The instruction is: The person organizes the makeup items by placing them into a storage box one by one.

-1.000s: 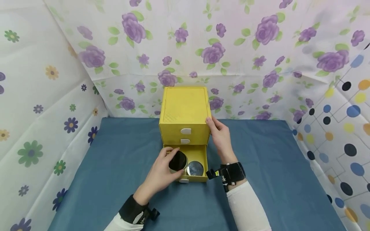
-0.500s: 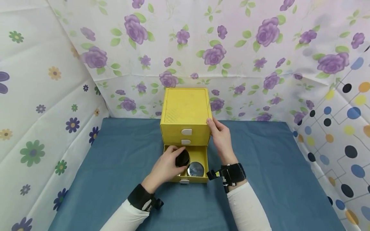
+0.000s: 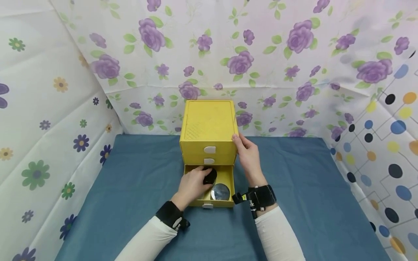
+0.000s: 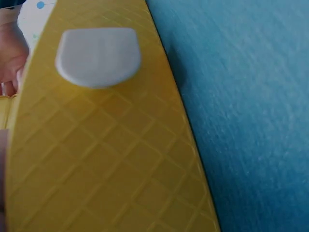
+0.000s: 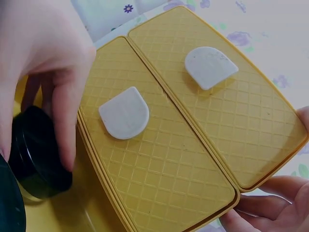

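Note:
A small yellow drawer cabinet (image 3: 209, 121) stands at the back of the table, its bottom drawer (image 3: 229, 174) pulled out. Inside that drawer my left hand (image 3: 192, 185) pinches a black round flat container (image 3: 211, 176) between thumb and fingers; the right wrist view shows the container (image 5: 41, 154) tilted on its side near the drawer floor. Just in front of it lies a second round container with a shiny top (image 3: 220, 192). My right hand (image 3: 249, 159) grips the cabinet's right side, thumb at the top front edge, fingers partly hidden behind it.
Two upper drawers are closed, with white tabs (image 3: 210, 149) on their fronts. The bottom drawer's front also bears a white tab (image 4: 99, 57). Blue cloth (image 3: 147, 170) covers the table, and patterned sheets (image 3: 277, 72) hang behind and at both sides.
My left hand has carried the black container rightward and slightly back within the drawer. My right hand keeps its grip on the cabinet's side.

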The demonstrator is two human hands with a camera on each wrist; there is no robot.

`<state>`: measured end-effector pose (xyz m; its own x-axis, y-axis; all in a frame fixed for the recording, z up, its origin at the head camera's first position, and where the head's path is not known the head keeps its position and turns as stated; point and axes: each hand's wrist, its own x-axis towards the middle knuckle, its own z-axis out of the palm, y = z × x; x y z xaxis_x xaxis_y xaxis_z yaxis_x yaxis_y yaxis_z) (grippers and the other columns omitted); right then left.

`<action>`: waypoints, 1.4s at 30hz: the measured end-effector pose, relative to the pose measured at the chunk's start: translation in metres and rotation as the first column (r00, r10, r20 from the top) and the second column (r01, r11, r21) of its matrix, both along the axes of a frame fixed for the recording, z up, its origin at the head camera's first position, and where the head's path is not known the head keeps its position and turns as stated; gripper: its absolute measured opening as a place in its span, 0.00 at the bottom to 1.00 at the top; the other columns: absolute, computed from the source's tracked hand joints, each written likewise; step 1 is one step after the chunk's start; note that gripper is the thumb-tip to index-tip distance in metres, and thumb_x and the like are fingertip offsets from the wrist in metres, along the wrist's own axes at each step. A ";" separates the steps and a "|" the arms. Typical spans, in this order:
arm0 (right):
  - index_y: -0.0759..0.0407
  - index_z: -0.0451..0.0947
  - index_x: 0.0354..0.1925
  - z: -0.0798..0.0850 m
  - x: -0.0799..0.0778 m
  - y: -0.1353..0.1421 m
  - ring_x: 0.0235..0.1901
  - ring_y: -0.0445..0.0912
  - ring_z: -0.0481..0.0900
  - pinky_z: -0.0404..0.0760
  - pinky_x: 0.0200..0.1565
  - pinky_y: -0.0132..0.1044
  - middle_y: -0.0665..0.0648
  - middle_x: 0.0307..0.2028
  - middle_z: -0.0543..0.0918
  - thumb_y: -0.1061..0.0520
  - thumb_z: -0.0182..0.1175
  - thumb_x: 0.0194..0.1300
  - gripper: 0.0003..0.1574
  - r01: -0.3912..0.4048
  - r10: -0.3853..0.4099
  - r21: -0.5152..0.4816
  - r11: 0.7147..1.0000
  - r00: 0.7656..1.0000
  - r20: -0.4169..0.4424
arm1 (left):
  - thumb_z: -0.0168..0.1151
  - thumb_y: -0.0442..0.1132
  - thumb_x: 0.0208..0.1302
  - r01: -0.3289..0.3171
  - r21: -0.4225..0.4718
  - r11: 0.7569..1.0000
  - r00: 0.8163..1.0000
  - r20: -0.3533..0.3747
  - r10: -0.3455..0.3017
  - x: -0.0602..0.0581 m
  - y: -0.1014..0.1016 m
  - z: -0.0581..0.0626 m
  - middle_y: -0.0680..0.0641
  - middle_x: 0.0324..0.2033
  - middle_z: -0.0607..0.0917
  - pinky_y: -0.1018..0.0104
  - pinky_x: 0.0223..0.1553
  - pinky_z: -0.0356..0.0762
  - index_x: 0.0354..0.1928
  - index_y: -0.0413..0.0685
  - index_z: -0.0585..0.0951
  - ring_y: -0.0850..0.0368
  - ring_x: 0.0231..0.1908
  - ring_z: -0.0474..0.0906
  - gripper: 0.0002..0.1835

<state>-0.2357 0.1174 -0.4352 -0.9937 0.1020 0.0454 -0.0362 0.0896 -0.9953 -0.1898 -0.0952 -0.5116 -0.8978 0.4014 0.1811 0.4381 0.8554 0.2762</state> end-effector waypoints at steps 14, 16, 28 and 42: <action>0.48 0.68 0.70 0.000 0.001 -0.004 0.61 0.43 0.71 0.75 0.62 0.45 0.52 0.67 0.72 0.23 0.57 0.61 0.49 -0.001 0.001 -0.004 1.000 1.000 -0.001 | 0.74 0.50 0.57 -0.008 -0.006 1.000 1.000 -0.008 0.007 0.006 -0.008 0.009 0.38 0.57 0.80 0.53 0.33 0.85 0.62 0.50 0.80 0.46 0.42 0.82 0.31; 0.47 0.67 0.70 -0.001 0.002 -0.003 0.61 0.43 0.72 0.75 0.62 0.45 0.52 0.67 0.72 0.23 0.57 0.61 0.49 0.001 -0.001 -0.005 1.000 1.000 0.001 | 0.75 0.49 0.56 -0.025 0.029 0.999 0.999 -0.028 0.026 0.011 -0.010 0.014 0.40 0.58 0.80 0.54 0.34 0.85 0.61 0.50 0.81 0.48 0.43 0.82 0.30; 0.45 0.66 0.71 -0.003 0.004 -0.003 0.62 0.43 0.70 0.73 0.63 0.47 0.51 0.68 0.70 0.23 0.56 0.61 0.49 0.020 -0.020 -0.014 1.000 1.000 0.021 | 0.66 0.51 0.66 -0.157 0.747 0.646 0.909 0.365 -0.202 0.103 -0.010 0.014 0.52 0.26 0.87 0.60 0.26 0.83 0.33 0.57 0.89 0.55 0.24 0.81 0.10; 0.44 0.67 0.70 -0.002 0.002 -0.004 0.62 0.42 0.70 0.74 0.62 0.45 0.50 0.68 0.70 0.22 0.56 0.61 0.48 0.022 -0.022 0.000 1.000 1.000 0.016 | 0.58 0.53 0.73 -0.696 0.670 0.258 0.569 0.734 -0.372 0.111 0.007 -0.040 0.32 0.43 0.85 0.58 0.48 0.84 0.63 0.28 0.71 0.44 0.42 0.84 0.33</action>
<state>-0.2332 0.1136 -0.4370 -0.9918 0.1241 0.0292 -0.0180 0.0904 -0.9957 -0.0788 -0.0884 -0.5513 -0.8693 0.2762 -0.4098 -0.4671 -0.1881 0.8640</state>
